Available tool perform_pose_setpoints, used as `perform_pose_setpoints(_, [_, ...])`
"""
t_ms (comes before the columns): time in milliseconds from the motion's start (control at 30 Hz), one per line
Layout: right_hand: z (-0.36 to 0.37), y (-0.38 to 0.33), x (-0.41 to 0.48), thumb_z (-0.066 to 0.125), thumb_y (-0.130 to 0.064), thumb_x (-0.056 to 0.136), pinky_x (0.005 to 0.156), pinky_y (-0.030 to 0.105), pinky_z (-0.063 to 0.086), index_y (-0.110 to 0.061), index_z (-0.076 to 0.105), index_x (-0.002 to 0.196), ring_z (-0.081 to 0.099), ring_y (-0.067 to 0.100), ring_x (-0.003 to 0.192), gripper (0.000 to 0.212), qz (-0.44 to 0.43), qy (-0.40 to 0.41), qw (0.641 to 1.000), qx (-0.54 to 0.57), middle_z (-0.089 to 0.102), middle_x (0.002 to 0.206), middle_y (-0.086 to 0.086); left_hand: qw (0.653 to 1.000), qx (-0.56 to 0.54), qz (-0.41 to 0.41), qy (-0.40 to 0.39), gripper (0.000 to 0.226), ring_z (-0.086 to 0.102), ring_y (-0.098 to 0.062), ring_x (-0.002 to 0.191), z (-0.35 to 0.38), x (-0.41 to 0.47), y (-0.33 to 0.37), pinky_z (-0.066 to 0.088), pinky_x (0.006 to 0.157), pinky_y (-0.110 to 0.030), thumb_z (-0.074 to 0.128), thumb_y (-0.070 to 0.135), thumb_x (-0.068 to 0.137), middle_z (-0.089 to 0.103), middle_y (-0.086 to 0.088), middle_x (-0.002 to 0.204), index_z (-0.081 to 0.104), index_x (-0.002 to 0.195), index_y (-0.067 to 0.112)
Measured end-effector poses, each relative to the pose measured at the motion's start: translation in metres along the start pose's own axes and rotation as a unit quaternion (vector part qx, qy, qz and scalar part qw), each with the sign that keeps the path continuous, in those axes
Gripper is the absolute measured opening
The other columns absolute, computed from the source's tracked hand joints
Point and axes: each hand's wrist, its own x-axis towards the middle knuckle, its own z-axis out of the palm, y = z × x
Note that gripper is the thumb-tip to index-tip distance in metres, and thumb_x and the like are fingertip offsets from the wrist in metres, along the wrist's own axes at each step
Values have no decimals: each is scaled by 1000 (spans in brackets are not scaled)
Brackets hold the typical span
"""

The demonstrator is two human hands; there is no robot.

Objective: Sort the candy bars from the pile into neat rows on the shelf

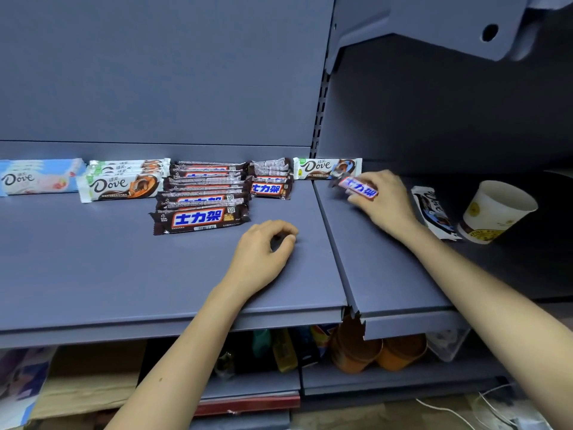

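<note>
Two bare forearms are extended from the lower edge of the view across the front lip of the grey-blue shelf (93, 274). The left hand (263, 246) is rested on the left shelf panel just in front of the sorted rows; its fingers are loosely curled toward the thumb and nothing is held. The right hand (383, 201) is positioned over the right shelf panel (387, 274), toward the rear. A held bar (359, 187), brown with blue lettering on white, is gripped between the curled fingers and the thumb and appears blurred.

Along the rear of the left panel the sorted stock is laid out as follows:
- a pale Dove stack (37, 178) at far left
- an orange-brown Dove stack (121, 181) beside it
- a long brown-bar row (201, 197), overlapped front to back
- a short brown-bar stack (269, 181) just to its right
- a single Dove bar (325, 168) at the rear, across the panel joint

One loose Dove bar (434, 212) is located on the right panel, between the right wrist and a tilted paper cup (496, 209). Orange tubs (400, 352) are stored on the level below
</note>
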Motion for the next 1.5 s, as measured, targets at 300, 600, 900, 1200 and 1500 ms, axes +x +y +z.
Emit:
perform_pose_setpoints(300, [-9, -63, -40, 71, -30, 70, 88, 0, 23, -9, 65, 106, 42, 10, 93, 42, -254, -45, 964, 68, 61, 98, 7, 972, -209, -67, 89, 16, 57, 10, 79, -5, 1, 8, 42, 72, -6, 62, 23, 85, 62, 17, 88, 58, 97, 32])
perform_pose_setpoints(600, [-2, -69, -40, 63, -36, 77, 85, 1, 32, -12, 55, 122, 45, 6, 103, 52, -175, -73, 964, 189, 50, 113, -8, 931, -327, -116, 112, 19, 59, 4, 53, -10, 3, 5, 41, 54, -7, 62, 3, 84, 62, -2, 65, 54, 74, 18])
perform_pose_setpoints(900, [-5, -68, -39, 52, -24, 93, 77, 0, 35, -16, 61, 116, 52, 3, 99, 26, -64, -193, 959, 199, 60, 111, -5, 885, -410, -147, 166, 27, 63, -2, 50, -15, 4, 0, 46, 50, -11, 50, 1, 91, 59, 3, 58, 40, 72, 17])
perform_pose_setpoints(1200, [1, -79, -40, 70, -21, 80, 61, 8, 33, -19, 68, 97, 43, 0, 64, 18, -121, -208, 959, 147, 52, 73, -25, 893, -395, -131, 169, 25, 65, -4, 53, -13, 4, 5, 49, 53, -13, 50, 3, 92, 58, -2, 71, 40, 73, 17])
perform_pose_setpoints(1500, [6, -80, -49, 53, -12, 85, 69, 13, 38, -26, 48, 95, 48, 2, 81, 18, -276, -50, 948, 148, 46, 98, -13, 887, -441, -120, 68, 7, 64, -3, 72, -11, 2, 14, 52, 72, -24, 44, 19, 95, 62, 2, 95, 49, 90, 21])
